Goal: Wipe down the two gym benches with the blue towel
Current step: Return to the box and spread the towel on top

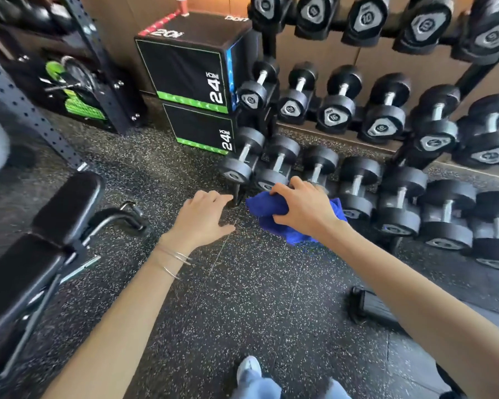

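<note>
My right hand (303, 207) is closed around the bunched blue towel (271, 211), held in the air in front of the lowest row of dumbbells. Just left of the towel my left hand (203, 216) hovers with fingers spread and nothing in it; thin bracelets circle its wrist. A black padded gym bench (41, 240) on a metal frame lies at the left edge, its seat and backrest pads running toward me. Neither hand touches the bench. Only part of a second dark item (372, 308) shows on the floor at the lower right, under my right forearm.
A three-tier rack of black dumbbells (386, 116) fills the right and back. Two stacked black plyo boxes (190, 79) stand at the back centre. A perforated steel rack upright (26, 110) slants at the left. Speckled rubber floor (228, 312) lies below; my shoe (249, 368) shows at the bottom.
</note>
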A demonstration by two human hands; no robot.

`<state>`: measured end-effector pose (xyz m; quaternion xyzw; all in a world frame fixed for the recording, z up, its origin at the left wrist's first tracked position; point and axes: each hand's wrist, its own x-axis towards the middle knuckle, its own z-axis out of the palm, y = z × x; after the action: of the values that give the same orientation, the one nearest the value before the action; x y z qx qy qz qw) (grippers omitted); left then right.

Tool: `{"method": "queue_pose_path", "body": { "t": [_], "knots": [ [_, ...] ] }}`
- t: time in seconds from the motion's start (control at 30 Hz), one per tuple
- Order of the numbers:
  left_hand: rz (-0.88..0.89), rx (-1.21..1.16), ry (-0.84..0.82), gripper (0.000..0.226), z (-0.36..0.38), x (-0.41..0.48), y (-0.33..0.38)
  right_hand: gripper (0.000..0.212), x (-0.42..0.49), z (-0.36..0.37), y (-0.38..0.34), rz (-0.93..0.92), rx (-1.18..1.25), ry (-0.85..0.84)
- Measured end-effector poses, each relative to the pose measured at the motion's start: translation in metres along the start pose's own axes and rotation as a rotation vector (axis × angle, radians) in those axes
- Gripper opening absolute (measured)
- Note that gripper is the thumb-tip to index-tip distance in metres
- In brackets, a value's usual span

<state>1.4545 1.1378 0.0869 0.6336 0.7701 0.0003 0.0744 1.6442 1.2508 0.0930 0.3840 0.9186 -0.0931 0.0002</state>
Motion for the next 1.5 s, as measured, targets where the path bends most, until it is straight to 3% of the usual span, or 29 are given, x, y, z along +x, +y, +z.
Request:
{"method": "queue_pose_path", "body": {
  "t": [0.43,0.9,1.23,1.5],
  "knots": [
    [-0.122,-0.019,0.065,0.067,0.0,0.01,-0.114,0.045,0.115,0.013,-0.082,-0.178,-0.022,-0.066],
    [-0.26,-0.017,0.05,0.068,-0.044,0.138,-0.228,0.046,0.312,0.008,-0.107,-0.336,0.028,-0.11],
    [-0.21,-0.035,0.043,0.07,-0.045,0.221,-0.297,0.045,0.429,0.0,-0.127,-0.352,0.039,-0.116],
    [-0.119,0.002,0.04,0.073,-0.06,0.29,-0.404,0.045,0.536,0.004,-0.181,-0.288,0.062,-0.088]
  ]
}}
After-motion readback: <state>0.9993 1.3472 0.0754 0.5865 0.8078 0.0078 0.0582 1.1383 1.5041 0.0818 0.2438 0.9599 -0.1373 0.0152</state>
